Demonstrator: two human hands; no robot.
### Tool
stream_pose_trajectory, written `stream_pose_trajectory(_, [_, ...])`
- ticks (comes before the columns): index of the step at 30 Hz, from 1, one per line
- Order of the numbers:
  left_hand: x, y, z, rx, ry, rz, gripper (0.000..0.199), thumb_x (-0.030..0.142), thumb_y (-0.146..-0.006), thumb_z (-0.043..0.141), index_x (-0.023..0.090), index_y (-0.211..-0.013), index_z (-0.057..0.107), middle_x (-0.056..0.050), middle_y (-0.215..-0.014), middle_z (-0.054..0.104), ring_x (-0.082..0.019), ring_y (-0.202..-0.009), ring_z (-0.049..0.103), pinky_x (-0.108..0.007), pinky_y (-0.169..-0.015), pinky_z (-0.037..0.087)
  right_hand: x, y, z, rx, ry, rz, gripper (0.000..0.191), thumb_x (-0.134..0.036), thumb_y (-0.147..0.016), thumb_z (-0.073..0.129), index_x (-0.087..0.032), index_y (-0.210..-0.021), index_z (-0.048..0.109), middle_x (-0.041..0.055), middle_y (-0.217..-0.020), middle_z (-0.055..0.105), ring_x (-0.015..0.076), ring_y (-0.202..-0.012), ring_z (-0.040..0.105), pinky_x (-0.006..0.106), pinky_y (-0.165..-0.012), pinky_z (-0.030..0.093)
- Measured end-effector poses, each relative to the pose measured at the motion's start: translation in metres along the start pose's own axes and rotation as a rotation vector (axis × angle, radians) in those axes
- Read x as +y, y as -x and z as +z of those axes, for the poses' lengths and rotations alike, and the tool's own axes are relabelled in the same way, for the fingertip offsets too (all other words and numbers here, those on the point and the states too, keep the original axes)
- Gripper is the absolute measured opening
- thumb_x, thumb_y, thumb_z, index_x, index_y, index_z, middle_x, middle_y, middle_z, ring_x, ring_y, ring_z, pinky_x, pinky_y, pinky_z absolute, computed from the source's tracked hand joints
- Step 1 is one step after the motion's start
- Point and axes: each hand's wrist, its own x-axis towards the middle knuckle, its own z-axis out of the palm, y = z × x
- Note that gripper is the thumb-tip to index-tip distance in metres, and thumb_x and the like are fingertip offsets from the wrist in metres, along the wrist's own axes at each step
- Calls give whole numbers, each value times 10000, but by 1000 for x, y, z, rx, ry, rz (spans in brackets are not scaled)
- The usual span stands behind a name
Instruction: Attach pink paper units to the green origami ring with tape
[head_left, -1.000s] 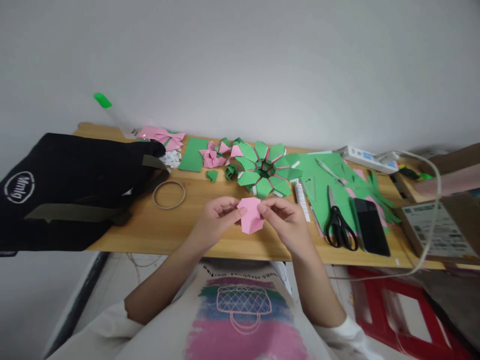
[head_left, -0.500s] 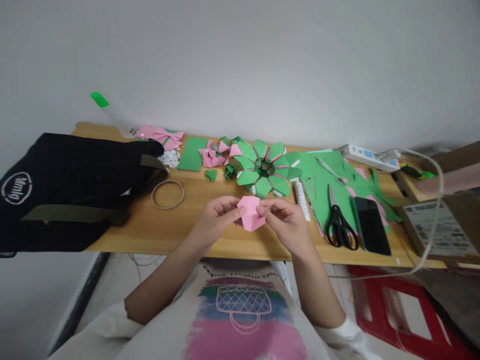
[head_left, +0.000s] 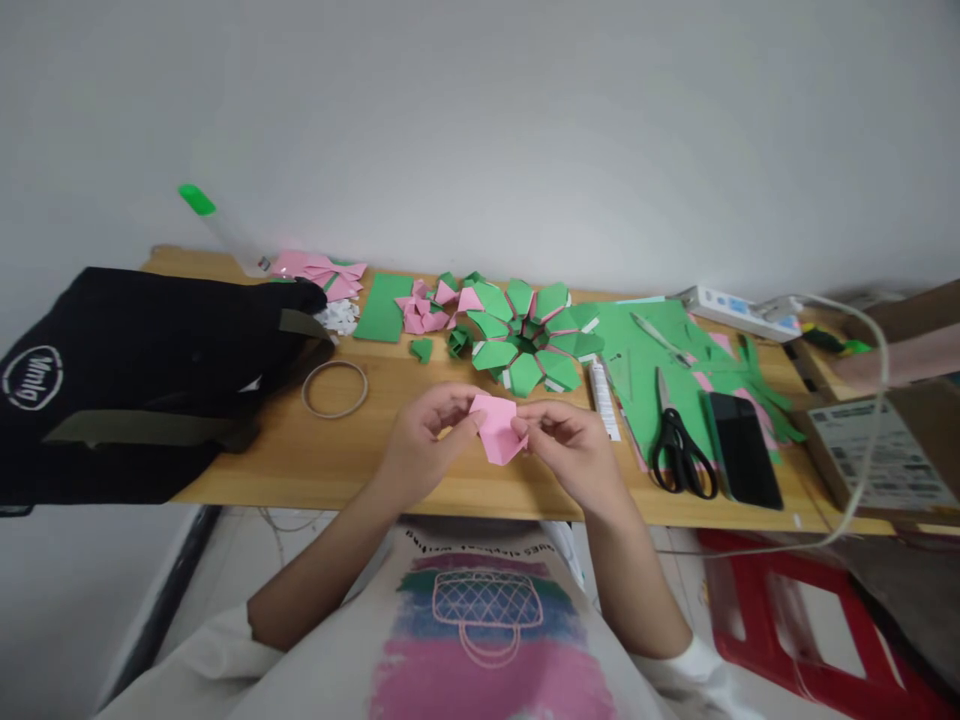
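Observation:
A small folded piece of pink paper (head_left: 497, 430) is held up over the front of the wooden table, between both hands. My left hand (head_left: 429, 437) pinches its left edge between thumb and fingers. The right edge is gripped by my right hand (head_left: 566, 447), thumb in front and fingers partly hidden behind. Just beyond the hands lies a ring of folded green and pink paper pieces (head_left: 493, 354). Left of that ring are a pink folded cluster (head_left: 424, 312) and a small green folded piece (head_left: 421, 349).
A black bag (head_left: 150, 380) covers the table's left end, beside a tape ring (head_left: 335, 389). To the right are a glue tube (head_left: 604, 400), scissors (head_left: 679, 450), a phone (head_left: 742, 450), green sheets (head_left: 645, 370), a power strip (head_left: 739, 313) and a cardboard box (head_left: 885, 455).
My left hand has shifted slightly left and up along the pink paper's left side. The paper has tilted a little, and its lower right part sits differently at my right fingers.

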Motion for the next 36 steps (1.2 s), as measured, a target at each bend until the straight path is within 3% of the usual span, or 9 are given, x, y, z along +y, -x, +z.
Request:
stream_pose_trajectory(4, [2,-2,2,-23,66,-60,215,267,-732,677,174,-920,636,-9,-725,735,-136,-661,680,-222,-598,534,0,0,0,-9,-9,27,143,-337,-768,720,-198,-785,750,-20,-582,608,93,-527,504,229,-514,408])
stream_pose_trajectory(9, [2,-2,4,16,59,-113,209,259,-702,693,170,-881,633,-32,-793,748,-154,-725,699,-233,-642,540,-3,4,-1,12,-4,25,205,-391,-822,670,-211,-893,736,3,-666,661,121,-587,574,262,-570,475])
stream_pose_trajectory(12, [1,-2,5,73,3,-104,196,250,-703,682,170,-877,643,-37,-816,744,-158,-736,697,-237,-658,536,-8,8,-1,61,116,-111,204,-367,-865,634,-241,-1007,708,38,-883,695,146,-734,617,299,-681,513])
stream_pose_trajectory(15, [2,-1,5,110,-89,-43,174,227,-733,652,175,-899,658,-40,-858,741,-152,-751,686,-233,-672,527,-13,12,1,5,338,-306,295,-281,-826,692,-273,-1119,664,67,-1085,647,192,-949,615,355,-827,518])
stream_pose_trajectory(18, [2,0,6,102,-114,-10,187,197,-744,625,176,-927,654,-40,-885,731,-148,-756,680,-228,-667,519,-13,13,3,-47,484,-420,324,-191,-824,678,-272,-1137,651,81,-1130,619,217,-1088,592,395,-936,489])
stream_pose_trajectory(20, [2,1,6,106,-97,-20,206,199,-741,628,174,-945,648,-36,-879,721,-143,-735,673,-223,-646,510,-10,12,3,-28,489,-442,240,-167,-846,645,-262,-1064,671,75,-1082,638,209,-1063,609,391,-930,491])
stream_pose_trajectory(25, [0,-1,2,51,-34,-45,270,221,-745,645,178,-1011,647,-48,-917,710,-163,-763,673,-267,-692,517,-6,12,2,32,326,-306,70,-206,-846,653,-242,-896,688,28,-837,692,171,-806,629,316,-731,508])
stream_pose_trajectory(30, [4,-2,-5,-99,-136,107,112,232,-799,607,202,-798,715,-84,-1070,689,-225,-1054,623,-338,-914,476,-2,12,2,77,70,-107,73,-296,-791,716,-232,-824,703,-9,-702,651,131,-658,570,269,-644,482])
stream_pose_trajectory(36, [4,0,-5,-202,-27,16,149,285,-800,609,208,-695,681,-58,-953,687,-204,-922,641,-322,-866,488,-1,11,1,82,-2,-26,171,-387,-744,760,-230,-797,718,-2,-694,658,128,-643,558,265,-624,475])
